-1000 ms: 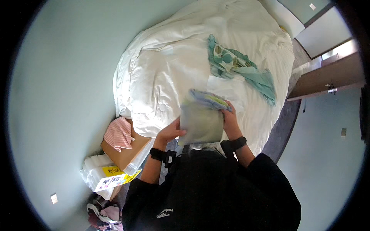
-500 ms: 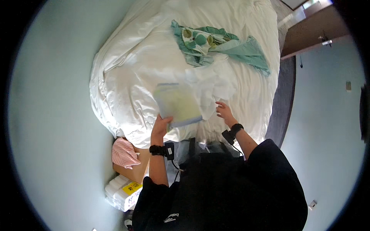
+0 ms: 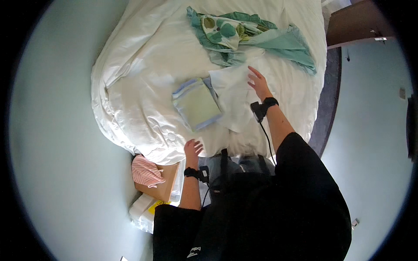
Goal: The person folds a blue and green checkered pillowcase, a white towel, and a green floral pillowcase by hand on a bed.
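A folded pale yellow-green cloth with blue edges (image 3: 198,105) lies on the white bedding, touched by neither hand. My left hand (image 3: 193,148) hovers by the near edge of the bed, below the folded cloth, fingers apart and holding nothing. Farther up on the right, my right hand (image 3: 259,83) is open over the top of a loose white cloth (image 3: 235,95); whether its fingers touch that cloth I cannot tell. Beyond it a crumpled green pillowcase-like fabric with a leaf print (image 3: 252,37) is spread out.
The bed with its white duvet (image 3: 143,74) fills the middle. At its near left corner stand a cardboard box (image 3: 163,185) with a pink striped cloth (image 3: 147,171) and a white plastic-wrapped pack (image 3: 143,211). Pale walls run along both sides; a brown door (image 3: 359,24) is at the far right.
My left hand has let go of the folded cloth, which now rests on the bed, and has drawn back toward me. My right hand has reached farther out over the white cloth.
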`<state>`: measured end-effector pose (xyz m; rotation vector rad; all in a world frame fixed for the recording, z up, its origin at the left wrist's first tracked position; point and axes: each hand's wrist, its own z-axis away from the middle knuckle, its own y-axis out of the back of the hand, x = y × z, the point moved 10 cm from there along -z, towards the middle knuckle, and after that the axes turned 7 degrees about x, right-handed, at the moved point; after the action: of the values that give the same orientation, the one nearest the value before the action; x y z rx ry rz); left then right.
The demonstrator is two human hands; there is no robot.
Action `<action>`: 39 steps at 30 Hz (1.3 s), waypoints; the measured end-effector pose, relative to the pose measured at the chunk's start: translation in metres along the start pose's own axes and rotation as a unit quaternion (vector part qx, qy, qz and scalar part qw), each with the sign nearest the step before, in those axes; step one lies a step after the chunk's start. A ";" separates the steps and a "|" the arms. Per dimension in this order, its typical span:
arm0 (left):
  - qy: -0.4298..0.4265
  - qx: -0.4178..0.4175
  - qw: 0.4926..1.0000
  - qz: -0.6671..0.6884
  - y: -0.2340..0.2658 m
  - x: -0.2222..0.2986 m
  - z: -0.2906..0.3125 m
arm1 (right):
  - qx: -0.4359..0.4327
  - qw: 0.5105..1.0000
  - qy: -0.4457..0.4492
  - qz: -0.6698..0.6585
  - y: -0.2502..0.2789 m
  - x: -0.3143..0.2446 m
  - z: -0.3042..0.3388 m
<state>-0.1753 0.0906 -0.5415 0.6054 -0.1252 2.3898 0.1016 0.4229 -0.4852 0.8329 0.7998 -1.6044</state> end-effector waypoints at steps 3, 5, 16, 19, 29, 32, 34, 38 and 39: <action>-0.015 -0.055 0.996 -0.068 -0.030 0.003 0.020 | 0.003 0.997 -0.006 0.077 0.001 -0.004 -0.015; -0.064 -0.120 0.974 -0.184 -0.059 0.003 0.024 | 0.013 0.999 0.003 0.052 0.001 -0.011 -0.011; -0.617 -0.076 0.692 -0.367 -0.247 0.062 0.156 | -0.110 0.957 0.054 -0.264 -0.014 -0.190 0.187; -0.654 0.006 0.737 -0.172 -0.245 0.111 0.218 | -0.128 0.949 0.153 -0.243 0.009 -0.255 0.234; -0.738 -0.271 0.593 0.174 -0.202 0.222 0.465 | -0.003 0.812 0.575 0.101 0.102 -0.394 0.360; -0.740 -0.265 0.594 0.170 -0.184 0.238 0.522 | 0.064 0.766 0.612 0.183 0.125 -0.420 0.381; -0.725 -0.246 0.614 0.192 -0.164 0.246 0.555 | 0.178 0.650 0.688 0.269 0.133 -0.440 0.417; -0.722 -0.165 0.672 0.006 -0.173 0.268 0.572 | 0.275 0.467 0.801 0.254 0.141 -0.455 0.464; -0.677 -0.204 0.707 0.008 -0.176 0.270 0.564 | 0.184 0.563 0.773 0.227 0.142 -0.462 0.449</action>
<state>-0.0265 0.2487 0.0712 1.9555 -1.2189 1.3185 0.2624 0.2544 0.1325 2.6028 1.1891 -0.1368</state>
